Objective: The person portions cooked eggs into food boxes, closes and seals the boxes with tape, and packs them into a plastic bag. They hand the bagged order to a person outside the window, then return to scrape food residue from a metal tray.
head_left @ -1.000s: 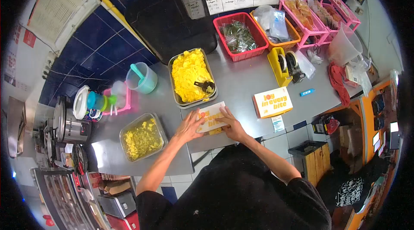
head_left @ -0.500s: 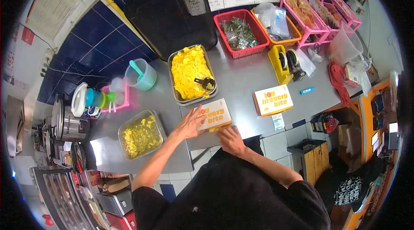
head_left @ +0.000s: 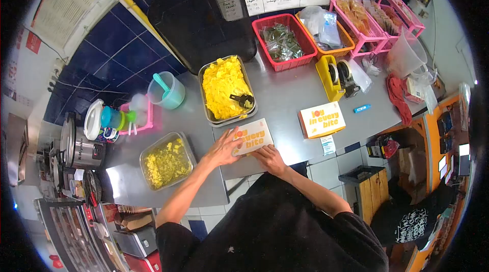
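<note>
A white and yellow paper food box [head_left: 259, 132], printed "joy in every bite", sits at the front edge of the steel table with its lid down. My left hand [head_left: 222, 148] grips its left side, fingers over the top edge. At the front right corner, my right hand [head_left: 271, 160] is closed with its fingers pressed on the edge; the fingertips are partly hidden. Just behind the box stands a metal pan of yellow scrambled egg [head_left: 224, 86] with a black scoop [head_left: 241, 100] in it. A second printed box [head_left: 322, 120] rests to the right, closed.
A clear tub with yellow bits [head_left: 167, 162] is at left, near a jug with a turquoise spoon [head_left: 168, 91]. Behind are a red basket of packets [head_left: 285, 42], an orange basket [head_left: 328, 32] and a yellow tape dispenser [head_left: 330, 78]. A person in black [head_left: 412, 218] is at lower right.
My right hand has moved up slightly, from below the box's front edge onto its front right corner. The front flap, visible before, is now mostly out of sight. My left hand stays put.
</note>
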{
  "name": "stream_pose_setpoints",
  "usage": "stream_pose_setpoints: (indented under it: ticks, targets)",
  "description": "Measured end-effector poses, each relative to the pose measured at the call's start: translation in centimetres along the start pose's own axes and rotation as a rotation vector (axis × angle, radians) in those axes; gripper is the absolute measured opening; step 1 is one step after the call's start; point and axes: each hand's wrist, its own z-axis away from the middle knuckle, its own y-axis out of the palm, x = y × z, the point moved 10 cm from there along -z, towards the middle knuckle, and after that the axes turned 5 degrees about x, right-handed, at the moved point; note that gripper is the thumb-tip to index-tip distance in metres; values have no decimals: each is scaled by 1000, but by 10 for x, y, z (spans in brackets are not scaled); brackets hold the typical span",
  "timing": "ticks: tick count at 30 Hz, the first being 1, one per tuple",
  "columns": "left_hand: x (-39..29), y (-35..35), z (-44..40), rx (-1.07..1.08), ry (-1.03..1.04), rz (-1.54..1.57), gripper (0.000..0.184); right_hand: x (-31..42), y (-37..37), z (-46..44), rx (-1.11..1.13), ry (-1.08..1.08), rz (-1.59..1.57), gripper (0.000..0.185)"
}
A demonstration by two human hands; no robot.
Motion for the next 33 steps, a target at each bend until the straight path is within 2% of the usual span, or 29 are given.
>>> stream_pose_setpoints:
  ticks: [16,18,22,24,31,33]
  targets:
    - [-4,-9,2,-13,20,44,40,6,14,0,100,-45,165,33]
    - [-4,-7,3,-25,37,23,41,5,17,1,106,-17,187,23]
    - [-1,-5,3,-62,44,20,40,7,18,-1,94,36,173,23]
    - [-2,-5,3,-61,41,7,40,7,12,-2,46,76,144,30]
    - [-3,-8,3,-31,-10,40,39,-1,6,-2,3,72,46,31]
    - [-3,-8,2,-26,-14,55,38,-5,-1,-8,-35,95,-1,18]
